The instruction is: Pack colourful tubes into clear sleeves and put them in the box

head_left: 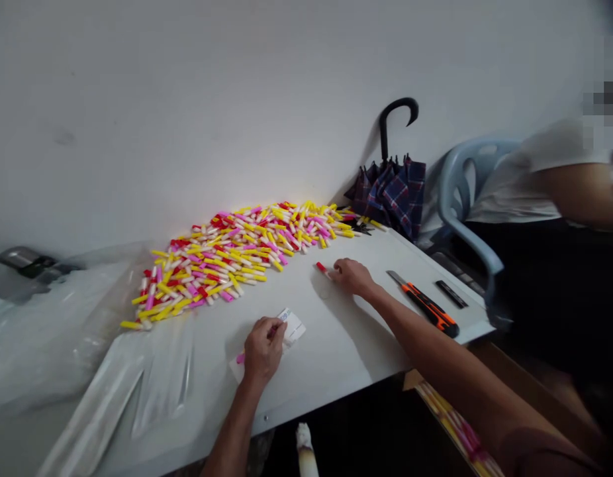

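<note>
My left hand (263,349) rests on the white table (336,344) with its fingers closed on a small clear packet with a white label (292,326); a pink piece (240,358) shows at the packet's near end. Further right, my right hand (352,275) pinches a red-and-white capped piece (322,269) lying on the table. A big heap of yellow, pink, red and white capped pieces (237,255) lies just beyond both hands.
An orange utility knife (425,305) and a small black bar (451,294) lie near the table's right edge. Clear plastic bags (63,344) cover the left side. A folded plaid umbrella (393,189), a blue plastic chair (465,199) and another person's arm (579,189) are at the right.
</note>
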The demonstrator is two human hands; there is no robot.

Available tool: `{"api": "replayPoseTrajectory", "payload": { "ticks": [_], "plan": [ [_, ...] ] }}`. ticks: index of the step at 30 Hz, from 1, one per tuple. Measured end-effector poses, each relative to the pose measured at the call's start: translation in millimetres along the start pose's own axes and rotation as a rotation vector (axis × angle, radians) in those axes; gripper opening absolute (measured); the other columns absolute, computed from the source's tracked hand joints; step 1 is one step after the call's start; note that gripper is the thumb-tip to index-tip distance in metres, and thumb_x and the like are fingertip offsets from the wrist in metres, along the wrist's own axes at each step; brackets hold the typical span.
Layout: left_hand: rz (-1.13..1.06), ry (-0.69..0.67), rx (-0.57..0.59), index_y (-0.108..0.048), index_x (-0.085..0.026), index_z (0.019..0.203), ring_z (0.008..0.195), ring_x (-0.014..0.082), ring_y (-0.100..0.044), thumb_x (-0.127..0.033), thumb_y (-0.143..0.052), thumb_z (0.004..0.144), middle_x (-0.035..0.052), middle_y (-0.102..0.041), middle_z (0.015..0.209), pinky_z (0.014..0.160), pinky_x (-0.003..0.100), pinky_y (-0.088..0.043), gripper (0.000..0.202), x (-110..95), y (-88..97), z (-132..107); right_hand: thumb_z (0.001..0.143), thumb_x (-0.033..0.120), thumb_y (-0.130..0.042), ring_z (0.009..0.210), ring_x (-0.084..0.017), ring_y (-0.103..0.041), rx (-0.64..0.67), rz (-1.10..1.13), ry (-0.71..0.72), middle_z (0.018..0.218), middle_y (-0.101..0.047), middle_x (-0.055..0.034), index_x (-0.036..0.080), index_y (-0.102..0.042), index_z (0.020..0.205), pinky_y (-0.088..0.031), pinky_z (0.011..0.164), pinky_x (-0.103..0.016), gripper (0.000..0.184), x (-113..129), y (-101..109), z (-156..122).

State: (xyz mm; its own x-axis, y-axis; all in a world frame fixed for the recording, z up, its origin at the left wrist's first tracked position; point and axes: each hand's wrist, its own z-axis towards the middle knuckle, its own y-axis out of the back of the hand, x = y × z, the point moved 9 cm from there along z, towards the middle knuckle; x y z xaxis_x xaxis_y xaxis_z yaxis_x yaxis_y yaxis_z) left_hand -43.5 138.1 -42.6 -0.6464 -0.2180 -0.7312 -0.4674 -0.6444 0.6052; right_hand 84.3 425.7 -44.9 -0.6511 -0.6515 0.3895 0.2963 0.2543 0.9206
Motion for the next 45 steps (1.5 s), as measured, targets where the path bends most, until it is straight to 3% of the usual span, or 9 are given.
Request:
{"api": "replayPoseTrajectory", "payload": {
  "ticks": [6,13,18,21,27,31,34,39,45],
  "plan": [
    [-0.022,0.007,-0.036,-0.069,-0.021,0.082,0.078,0.0171,-0.061,-0.038,-0.059,0.093,0.0021,-0.067,0.083,0.076,0.03,-0.049,0.022,-2,5.0,0,0.101,0.049,-0.051,0.097,-0.024,-0.066,-0.05,-0.032,0.02,0.114,-0.072,-0.0142,0.018,-0.071,0.117,-0.041,0.074,-0.029,0.041,10,-1,-16],
    [-0.019,-0.022,-0.055,-0.069,-0.021,0.084,0.081,0.0172,-0.063,-0.032,-0.058,0.094,0.0021,-0.068,0.084,0.077,0.029,-0.049,0.019,-4,6.8,0,0.096,0.033,-0.055,0.088,-0.022,-0.066,-0.044,0.001,0.046,0.1,-0.075,-0.013,0.016,-0.075,0.094,-0.039,0.071,-0.029,0.027,31,3,-24],
    [-0.022,-0.048,-0.048,-0.068,-0.021,0.084,0.083,0.0174,-0.062,-0.032,-0.057,0.095,0.0026,-0.066,0.085,0.078,0.03,-0.049,0.019,-8,6.3,0,0.091,0.035,-0.061,0.073,-0.016,-0.062,0.132,0.357,0.323,0.083,-0.074,-0.0044,0.017,-0.077,0.09,-0.04,0.069,-0.025,0.024,53,12,-60],
    [-0.018,-0.081,-0.032,-0.067,-0.021,0.085,0.082,0.0177,-0.062,-0.034,-0.055,0.097,0.0031,-0.066,0.084,0.078,0.03,-0.049,0.022,-16,5.0,1,0.088,0.035,-0.065,0.065,-0.013,-0.056,0.265,0.373,0.468,0.076,-0.072,-0.0027,0.017,-0.078,0.084,-0.037,0.064,-0.025,0.023,79,9,-79],
    [-0.014,-0.155,0.036,-0.068,-0.021,0.089,0.087,0.0191,-0.064,-0.034,-0.054,0.099,0.0049,-0.068,0.088,0.081,0.031,-0.05,0.021,-29,-3.6,0,0.087,0.029,-0.067,0.058,-0.011,-0.048,0.27,0.376,0.525,0.062,-0.065,-0.0007,0.015,-0.075,0.071,-0.033,0.06,-0.025,0.024,121,-19,-92],
    [0.003,-0.158,0.033,-0.068,-0.022,0.089,0.088,0.0187,-0.063,-0.031,-0.055,0.098,0.0041,-0.068,0.089,0.083,0.031,-0.05,0.018,-26,-5.1,0,0.091,0.03,-0.063,0.065,-0.013,-0.056,0.277,0.564,0.411,0.071,-0.07,-0.0011,0.015,-0.078,0.086,-0.037,0.062,-0.024,0.022,117,-41,-101],
    [0.006,-0.132,0.03,-0.067,-0.021,0.088,0.086,0.018,-0.063,-0.032,-0.056,0.097,0.0031,-0.067,0.087,0.081,0.03,-0.049,0.018,-19,-4.8,2,0.089,0.021,-0.06,0.076,-0.016,-0.063,0.319,0.633,0.454,0.086,-0.075,-0.002,0.017,-0.079,0.099,-0.043,0.072,-0.024,0.022,114,-46,-110],
    [0.004,-0.104,0.009,-0.067,-0.021,0.088,0.084,0.0175,-0.063,-0.031,-0.057,0.096,0.0024,-0.067,0.086,0.079,0.029,-0.049,0.016,-12,-1.4,4,0.087,0.016,-0.061,0.086,-0.019,-0.065,0.278,0.517,0.479,0.095,-0.076,-0.0042,0.02,-0.081,0.097,-0.043,0.079,-0.025,0.023,114,-41,-112],
    [0.047,-0.094,0.001,-0.066,-0.021,0.085,0.083,0.0179,-0.062,-0.031,-0.057,0.096,0.0026,-0.067,0.084,0.078,0.029,-0.048,0.017,-14,-1.5,2,0.091,0.02,-0.06,0.084,-0.016,-0.061,0.389,0.442,0.644,0.096,-0.073,-0.0045,0.021,-0.08,0.1,-0.04,0.075,-0.023,0.022,128,-39,-124]
  ]
}}
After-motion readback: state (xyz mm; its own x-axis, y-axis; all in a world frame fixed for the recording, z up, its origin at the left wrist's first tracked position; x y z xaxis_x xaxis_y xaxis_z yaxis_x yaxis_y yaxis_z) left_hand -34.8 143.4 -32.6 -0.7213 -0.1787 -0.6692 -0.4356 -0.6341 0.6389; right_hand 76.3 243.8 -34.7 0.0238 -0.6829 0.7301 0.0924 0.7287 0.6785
